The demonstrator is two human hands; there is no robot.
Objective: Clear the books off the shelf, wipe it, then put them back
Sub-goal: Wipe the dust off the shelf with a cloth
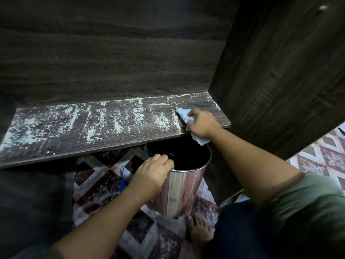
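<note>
A dark wooden shelf (104, 135) runs across the middle of the head view, covered with pale dust and crumbs in streaks. No books are in view. My right hand (202, 123) grips a crumpled white cloth (183, 114) at the shelf's right front edge; one end of the cloth hangs below the edge. My left hand (154, 172) holds the rim of a shiny metal bin (183, 189), which stands on the floor directly under that edge. The bin's inside is dark.
A dark wooden side panel (280, 71) closes the shelf on the right, a back panel (112, 53) behind. A patterned tile floor (104, 184) lies below. My bare foot (199, 230) stands beside the bin's base. A blue object (123, 184) lies left of the bin.
</note>
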